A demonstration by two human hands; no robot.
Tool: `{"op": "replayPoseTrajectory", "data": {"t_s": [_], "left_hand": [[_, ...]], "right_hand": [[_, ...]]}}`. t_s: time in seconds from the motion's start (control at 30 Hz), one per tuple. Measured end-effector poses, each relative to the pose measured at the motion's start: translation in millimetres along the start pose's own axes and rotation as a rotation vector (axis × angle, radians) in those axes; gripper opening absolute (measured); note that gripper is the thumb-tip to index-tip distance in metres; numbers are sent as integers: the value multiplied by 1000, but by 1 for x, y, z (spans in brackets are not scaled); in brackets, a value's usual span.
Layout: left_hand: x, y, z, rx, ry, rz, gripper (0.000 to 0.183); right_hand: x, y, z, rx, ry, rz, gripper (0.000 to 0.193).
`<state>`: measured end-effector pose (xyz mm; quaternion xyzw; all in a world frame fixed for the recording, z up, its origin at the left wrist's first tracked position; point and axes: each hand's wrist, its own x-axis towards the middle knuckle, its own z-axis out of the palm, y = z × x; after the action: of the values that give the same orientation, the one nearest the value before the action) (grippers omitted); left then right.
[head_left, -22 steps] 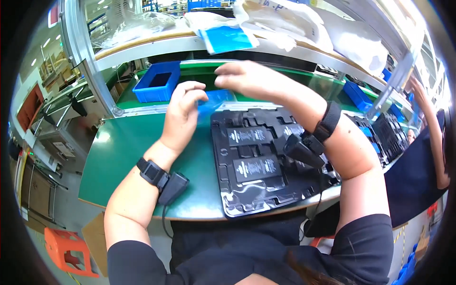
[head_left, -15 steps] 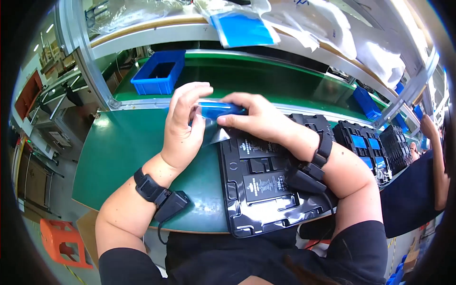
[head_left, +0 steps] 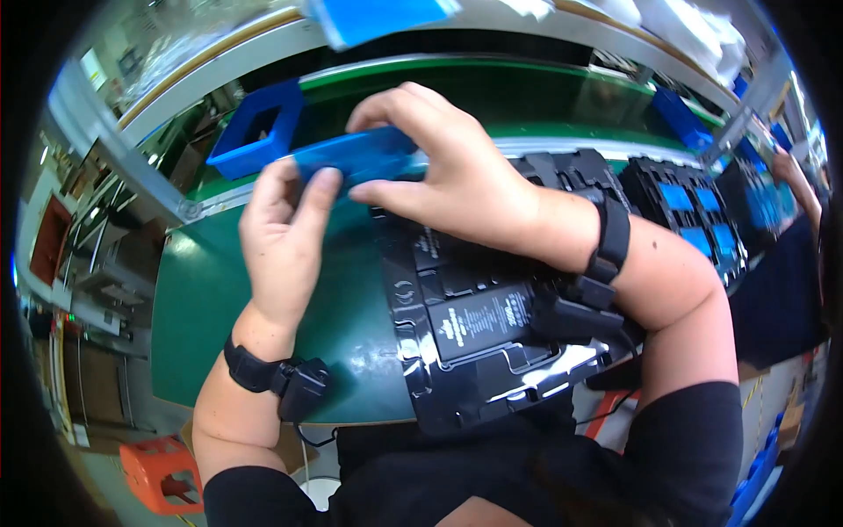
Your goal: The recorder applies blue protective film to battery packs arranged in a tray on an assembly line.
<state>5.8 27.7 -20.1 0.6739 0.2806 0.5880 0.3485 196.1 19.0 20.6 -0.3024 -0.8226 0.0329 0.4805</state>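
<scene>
A glossy blue film sheet (head_left: 356, 156) hangs in the air above the far edge of the green bench. My left hand (head_left: 285, 215) pinches its left end between thumb and fingers. My right hand (head_left: 448, 162) reaches around the other end, thumb below and fingers above, spread apart; slight blur hides whether they touch the film. Beneath my right forearm lies a black plastic tray (head_left: 417, 386) with flat black battery packs (head_left: 479, 325) in its pockets. My right arm covers part of that tray.
A blue bin (head_left: 250, 158) stands beyond the bench at left. Further right are black trays with blue pieces (head_left: 676, 198) and another blue bin (head_left: 680, 119). More blue film (head_left: 378, 19) hangs off the shelf overhead. Another person's arm (head_left: 799, 180) shows at far right.
My head view has shifted. The blue film has moved left, more of its face showing. My right hand's fingers, closed on its right end before, have spread apart.
</scene>
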Motion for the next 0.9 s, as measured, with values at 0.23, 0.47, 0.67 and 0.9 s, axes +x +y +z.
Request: {"op": "replayPoseTrajectory", "data": {"t_s": [0.23, 0.47, 0.67, 0.9], "left_hand": [[2, 10, -4, 51, 99, 138, 16], [5, 26, -23, 86, 71, 126, 28], [9, 26, -21, 59, 26, 62, 33], [-8, 34, -13, 64, -32, 79, 38]], "right_hand": [[8, 0, -6, 165, 94, 9, 18], [25, -20, -39, 120, 322, 17, 10], [24, -18, -81, 199, 109, 378, 22], [-6, -53, -54, 447, -152, 411, 26]]}}
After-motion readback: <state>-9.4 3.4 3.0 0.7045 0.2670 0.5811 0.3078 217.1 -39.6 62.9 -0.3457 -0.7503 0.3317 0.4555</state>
